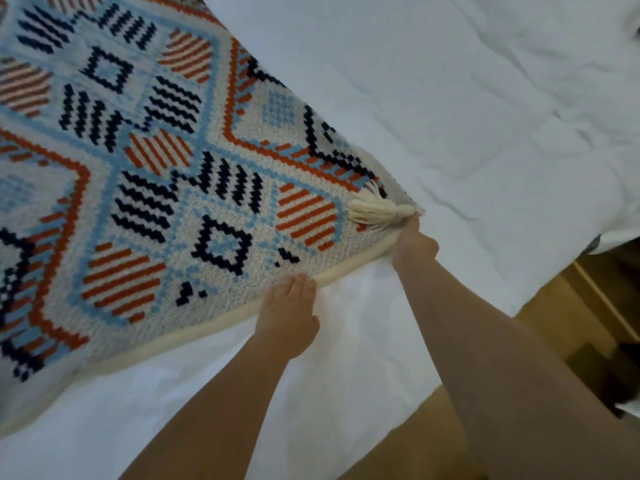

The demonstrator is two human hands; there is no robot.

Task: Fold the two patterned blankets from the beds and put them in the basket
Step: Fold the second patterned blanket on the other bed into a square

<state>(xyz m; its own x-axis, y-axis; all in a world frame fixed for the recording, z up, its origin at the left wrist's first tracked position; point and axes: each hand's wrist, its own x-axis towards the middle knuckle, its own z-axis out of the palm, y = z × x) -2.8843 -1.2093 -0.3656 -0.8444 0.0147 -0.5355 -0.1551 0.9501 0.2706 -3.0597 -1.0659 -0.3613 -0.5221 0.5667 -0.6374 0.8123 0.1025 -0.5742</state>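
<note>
A knitted patterned blanket [166, 174] in cream, light blue, orange and navy lies spread over the left half of a white bed [467, 133]. A cream tassel [375, 209] marks its near right corner. My right hand [414, 245] pinches that corner just below the tassel. My left hand [287, 315] rests on the blanket's cream near edge, fingers curled over the hem; whether it grips the hem is unclear. No basket and no second blanket are in view.
Rumpled white bedding covers the bed to the right and in front of the blanket. The bed's corner ends at the lower right, where a wooden floor [561, 317] and some dark items [620, 379] show.
</note>
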